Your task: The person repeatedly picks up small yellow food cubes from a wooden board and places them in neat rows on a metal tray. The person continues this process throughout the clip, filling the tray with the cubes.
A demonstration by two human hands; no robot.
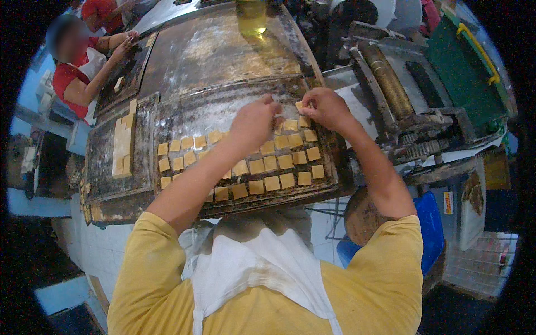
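Note:
Rows of flat, pale yellow dough squares lie on a dark, worn baking tray in front of me. My right hand pinches one dough square above the tray's far right part. Just left of it, my left hand is over the far rows with its fingers bent; whether anything is between its fingertips cannot be made out. My left forearm hides part of the rows. On a smaller tray at the left stands a stack of pale dough blocks.
Beyond the tray is a large dark tray with a container of yellow liquid. A roller machine stands at the right. Across the table on the left, a co-worker in red works at another tray. A round stool is below right.

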